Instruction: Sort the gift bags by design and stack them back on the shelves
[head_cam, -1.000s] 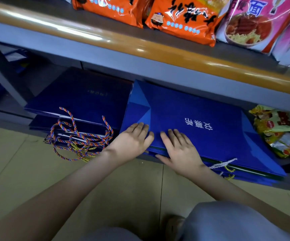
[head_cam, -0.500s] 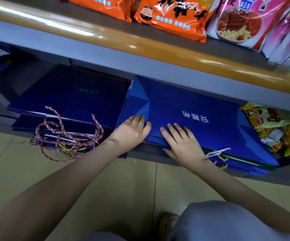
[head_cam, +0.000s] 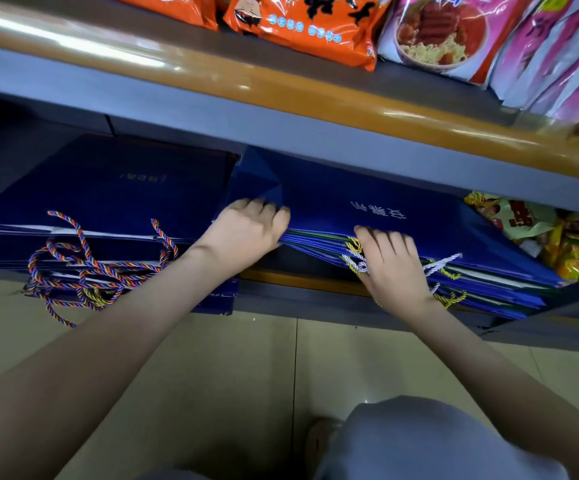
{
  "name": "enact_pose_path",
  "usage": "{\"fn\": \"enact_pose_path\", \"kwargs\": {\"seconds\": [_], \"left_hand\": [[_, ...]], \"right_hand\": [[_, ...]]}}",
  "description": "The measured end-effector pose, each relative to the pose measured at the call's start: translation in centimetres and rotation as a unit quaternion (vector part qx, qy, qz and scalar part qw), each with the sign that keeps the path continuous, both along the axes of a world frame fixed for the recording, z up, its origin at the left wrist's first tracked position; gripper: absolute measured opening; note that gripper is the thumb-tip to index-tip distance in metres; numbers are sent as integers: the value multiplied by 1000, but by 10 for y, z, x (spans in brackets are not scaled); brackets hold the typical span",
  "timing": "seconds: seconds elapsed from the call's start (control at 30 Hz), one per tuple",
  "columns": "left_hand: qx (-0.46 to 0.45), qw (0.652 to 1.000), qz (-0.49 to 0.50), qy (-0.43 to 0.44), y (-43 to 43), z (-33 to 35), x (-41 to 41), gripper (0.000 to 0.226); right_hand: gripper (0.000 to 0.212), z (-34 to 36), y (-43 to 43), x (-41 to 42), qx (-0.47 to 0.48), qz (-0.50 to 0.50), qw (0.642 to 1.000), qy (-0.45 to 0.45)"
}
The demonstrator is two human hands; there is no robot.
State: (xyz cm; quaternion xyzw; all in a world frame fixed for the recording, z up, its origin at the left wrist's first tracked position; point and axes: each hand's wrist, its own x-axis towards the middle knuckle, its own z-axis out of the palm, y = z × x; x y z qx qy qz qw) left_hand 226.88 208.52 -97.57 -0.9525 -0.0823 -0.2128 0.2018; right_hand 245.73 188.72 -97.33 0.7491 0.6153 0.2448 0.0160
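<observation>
Overhead glare streaks the orange shelf edge; lower shelf shadowed, corners blurred.

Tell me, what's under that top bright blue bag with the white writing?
Under the top bright blue bag, more flat blue bags are stacked, edges and yellow-white cords showing. Both hands, left hand and right hand, grip the stack. Lower designs are covered.

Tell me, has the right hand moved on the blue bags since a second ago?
Yes. The right hand slid off the top bag, back toward the shelf edge, onto the cord handles.

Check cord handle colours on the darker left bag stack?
Twisted red, blue and yellow cord handles on the dark navy stack; head view.
</observation>
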Motion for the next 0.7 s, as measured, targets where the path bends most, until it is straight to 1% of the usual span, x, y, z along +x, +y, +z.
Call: {"fn": "enact_pose_path", "kwargs": {"seconds": [0.07, 0.13, 0.2, 0.33, 0.4, 0.47, 0.57, 0.63, 0.7], "left_hand": [[4, 1000, 8, 8, -4, 1, -2, 64], [10, 999, 27, 37, -13, -6, -2, 67], [14, 997, 43, 66, -20, -15, -2, 62], [-5, 996, 35, 81, -22, -25, -3, 45], [-3, 996, 24, 86, -24, -29, -3, 43], [-3, 996, 15, 90, -30, -37, -3, 48], [-14, 994, 7, 107, -46, -51, -6, 52], [-3, 994, 8, 108, -54, -60, -5, 53], [14, 995, 13, 95, -57, -64, -5, 46]], "right_hand": [[87, 3, 0, 6, -7, 16, 1000, 1], [84, -1, -2, 9, -11, 28, 1000, 6], [87, -7, -3, 7, -21, 23, 999, 23], [98, -21, -4, -2, -53, -21, 996, 73], [103, -29, -6, -5, -75, -34, 992, 96], [108, -37, -12, -5, -93, -35, 989, 110], [102, -46, -26, -3, -122, -21, 987, 97], [99, -49, -34, -2, -125, -21, 988, 86], [99, -50, -37, 0, -124, -17, 988, 93]]}}
